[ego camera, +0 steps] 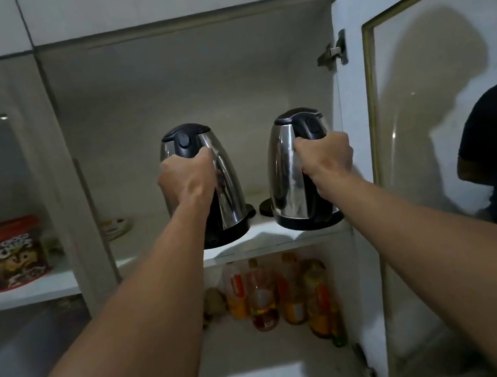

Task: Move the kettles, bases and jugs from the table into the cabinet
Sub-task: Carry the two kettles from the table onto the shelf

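Two bare forearms reaching up from the lower corners of the frame toward mid-frame. Left hand (187, 179) closed tight around the black handle of the left kettle (224, 189); right hand (327, 154) likewise wrapped shut around the handle of the right kettle (285, 178). Both kettles stainless steel with black lids, upright, side by side but apart, a clear gap between them. Each seated on a black base: left base (231, 232) and right base (306, 223), both right at the front edge of the white upper shelf (266, 238), the right base slightly overhanging the lip. Another dark round piece (265, 208) partly visible behind, in the gap. Plenty of empty shelf behind and to the left of the kettles; little room between right kettle and cabinet side wall. Stack of plates (116, 226) at left rear of same shelf. Below centre, oil bottles (278, 292) clustered at the back of the lower shelf, front of it bare. Glass-paned cabinet door (450, 136) swung open at right of frame, hinge (332, 52) at upper right. Red-lidded cereal tub (8, 254) in the neighbouring compartment, left of frame.
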A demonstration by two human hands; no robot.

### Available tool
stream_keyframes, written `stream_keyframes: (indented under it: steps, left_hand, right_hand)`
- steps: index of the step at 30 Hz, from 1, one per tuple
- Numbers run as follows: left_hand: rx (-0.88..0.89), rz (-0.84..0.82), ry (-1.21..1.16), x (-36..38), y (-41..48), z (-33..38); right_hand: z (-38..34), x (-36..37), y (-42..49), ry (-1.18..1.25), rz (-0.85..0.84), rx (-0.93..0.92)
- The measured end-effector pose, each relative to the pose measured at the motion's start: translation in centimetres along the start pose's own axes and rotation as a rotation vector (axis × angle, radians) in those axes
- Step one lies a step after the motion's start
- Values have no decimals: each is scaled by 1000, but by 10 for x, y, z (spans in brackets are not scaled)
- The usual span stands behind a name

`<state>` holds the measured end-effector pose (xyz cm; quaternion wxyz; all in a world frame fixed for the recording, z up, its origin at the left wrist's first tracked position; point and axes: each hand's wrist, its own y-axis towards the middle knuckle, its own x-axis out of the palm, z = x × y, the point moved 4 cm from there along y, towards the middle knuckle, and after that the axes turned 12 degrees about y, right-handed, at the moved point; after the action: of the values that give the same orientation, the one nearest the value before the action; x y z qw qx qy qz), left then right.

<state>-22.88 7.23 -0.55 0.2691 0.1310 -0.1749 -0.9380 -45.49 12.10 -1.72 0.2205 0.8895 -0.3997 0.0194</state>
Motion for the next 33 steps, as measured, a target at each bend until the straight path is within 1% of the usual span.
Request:
stream_keyframes:
  steps: [4, 7, 12, 15, 17, 19, 22, 24, 27, 33]
  left_hand:
    - [28, -21, 15, 39, 26, -9]
    - [46, -38, 45, 67, 56, -20]
    - [84, -64, 48, 119, 110, -42]
    - [86, -102, 85, 139, 128, -54]
    - [82, -127, 85, 168, 162, -64]
    - [69, -154, 95, 179, 167, -73]
    - [101, -194, 129, 207, 186, -86]
    - [73, -230, 138, 223, 195, -97]
    - [18, -239, 146, 239, 207, -107]
    - [79, -281, 191, 260, 211, -100]
  right_hand:
    - [20, 22, 37, 1, 48, 9]
    - [39, 48, 63, -11, 43, 5]
    - [80, 97, 105, 44, 16, -2]
    - [97, 113, 120, 15, 10, -3]
    - [116, 142, 148, 4, 44, -11]
    - [122, 146, 155, -27, 66, 1]
    - [138, 163, 176, -90, 116, -11]
    - [152, 170, 184, -107, 125, 11]
    - [168, 175, 195, -126, 142, 42]
    - [175, 186, 210, -141, 148, 58]
